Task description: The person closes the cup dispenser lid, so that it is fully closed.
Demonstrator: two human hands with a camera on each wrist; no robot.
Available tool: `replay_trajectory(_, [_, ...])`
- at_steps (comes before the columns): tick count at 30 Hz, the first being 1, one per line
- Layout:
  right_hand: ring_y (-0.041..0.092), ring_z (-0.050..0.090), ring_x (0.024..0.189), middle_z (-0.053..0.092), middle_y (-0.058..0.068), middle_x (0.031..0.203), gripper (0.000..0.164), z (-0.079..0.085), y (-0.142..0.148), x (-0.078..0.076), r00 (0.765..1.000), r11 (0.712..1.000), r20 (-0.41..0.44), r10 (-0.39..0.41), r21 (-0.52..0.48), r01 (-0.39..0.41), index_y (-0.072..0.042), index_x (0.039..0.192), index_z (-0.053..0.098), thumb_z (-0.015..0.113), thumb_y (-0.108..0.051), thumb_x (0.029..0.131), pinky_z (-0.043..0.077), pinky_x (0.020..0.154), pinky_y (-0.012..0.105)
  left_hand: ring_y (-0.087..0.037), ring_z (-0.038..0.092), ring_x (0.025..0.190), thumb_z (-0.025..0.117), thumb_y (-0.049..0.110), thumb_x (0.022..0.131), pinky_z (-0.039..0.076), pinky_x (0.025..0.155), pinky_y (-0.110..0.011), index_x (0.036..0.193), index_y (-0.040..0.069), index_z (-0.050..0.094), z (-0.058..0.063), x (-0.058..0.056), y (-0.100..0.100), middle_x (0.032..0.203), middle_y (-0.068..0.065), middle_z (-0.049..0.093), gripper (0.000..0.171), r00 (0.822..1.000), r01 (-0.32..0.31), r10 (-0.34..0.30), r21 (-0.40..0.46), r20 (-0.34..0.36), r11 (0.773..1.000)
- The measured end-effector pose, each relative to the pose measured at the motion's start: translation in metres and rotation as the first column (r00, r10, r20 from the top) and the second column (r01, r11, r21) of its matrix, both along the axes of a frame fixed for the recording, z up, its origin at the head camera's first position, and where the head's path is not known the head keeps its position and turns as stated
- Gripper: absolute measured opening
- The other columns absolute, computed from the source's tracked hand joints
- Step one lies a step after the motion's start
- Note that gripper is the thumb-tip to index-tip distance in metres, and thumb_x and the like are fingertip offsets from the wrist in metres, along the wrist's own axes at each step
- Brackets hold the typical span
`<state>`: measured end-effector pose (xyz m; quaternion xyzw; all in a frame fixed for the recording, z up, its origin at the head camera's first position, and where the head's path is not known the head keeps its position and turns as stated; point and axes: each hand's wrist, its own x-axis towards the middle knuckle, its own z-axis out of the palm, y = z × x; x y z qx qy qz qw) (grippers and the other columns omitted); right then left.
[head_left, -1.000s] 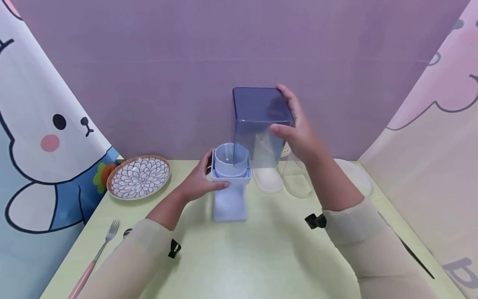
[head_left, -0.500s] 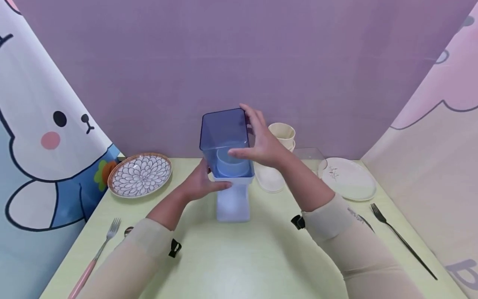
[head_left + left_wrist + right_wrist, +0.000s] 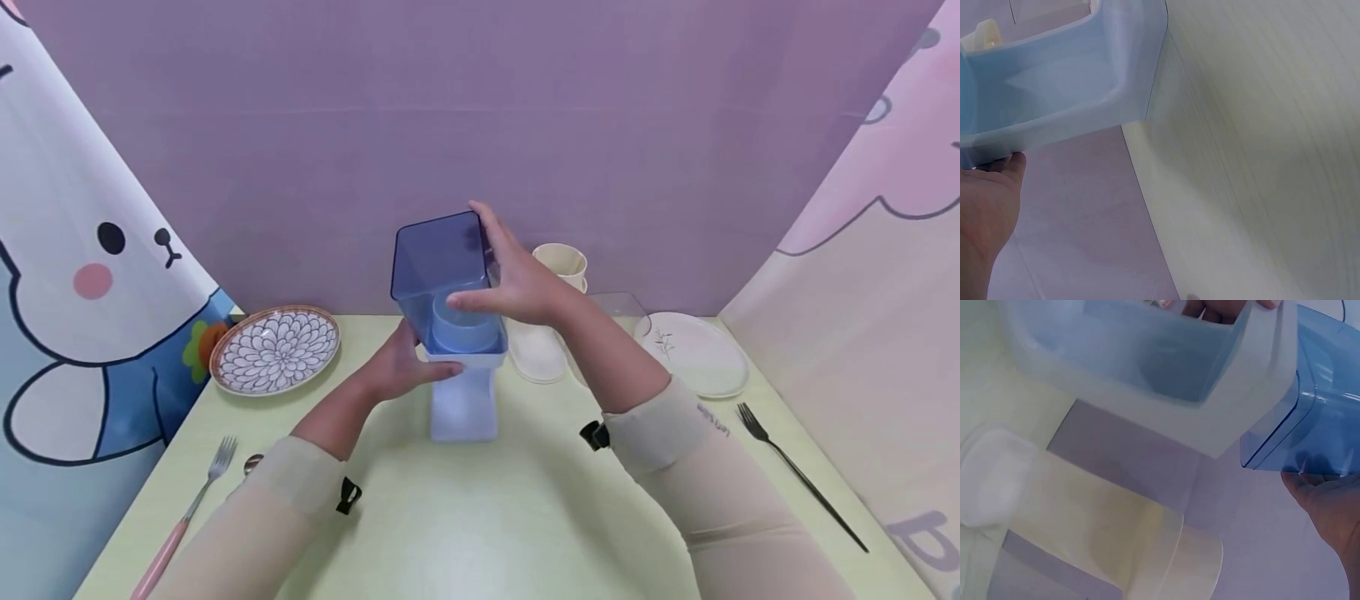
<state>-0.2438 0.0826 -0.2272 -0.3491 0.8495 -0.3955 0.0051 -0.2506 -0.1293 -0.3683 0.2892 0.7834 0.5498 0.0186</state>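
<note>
In the head view, a pale blue dispenser-like stand [image 3: 462, 408] rises from the table, a round cup shape in its square top. My left hand [image 3: 393, 367] grips that top from the left, thumb along the front; the left wrist view shows the same hand [image 3: 988, 206] under the stand's edge [image 3: 1129, 81]. My right hand [image 3: 517, 275] holds a see-through blue square container [image 3: 438, 250], bottom up and tilted, its lower edge at the stand's top. In the right wrist view the container [image 3: 1329, 412] meets the stand [image 3: 1260, 381]; whether it is seated is unclear.
Behind my right arm are a cream cup [image 3: 562, 262], a white base [image 3: 538, 354] and a clear panel [image 3: 618, 308]. A patterned plate [image 3: 277, 350], pink-handled fork [image 3: 168, 550] and spoon [image 3: 252, 461] lie left. A white plate [image 3: 697, 354] and dark fork [image 3: 802, 479] lie right.
My right hand has brought the blue container left and down from beside the stand onto its top, tilting it. The left hand has kept its grip on the stand.
</note>
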Motion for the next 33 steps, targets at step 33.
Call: replay_trajectory(33, [0.025,0.037,0.12,0.034,0.014,0.131,0.101,-0.088,0.028,-0.011,0.967,0.701,-0.209,-0.148,-0.712,-0.047,0.002,0.139,0.017,0.065,-0.061,0.075,0.032,0.1,0.035,-0.018,0.033,0.127,0.082,0.029,0.07,0.026,0.106,-0.043,0.145,0.023,0.014,0.001,0.006,-0.009,0.138,0.0,0.034,0.101,0.993,-0.112,0.113,-0.032,0.038,0.993])
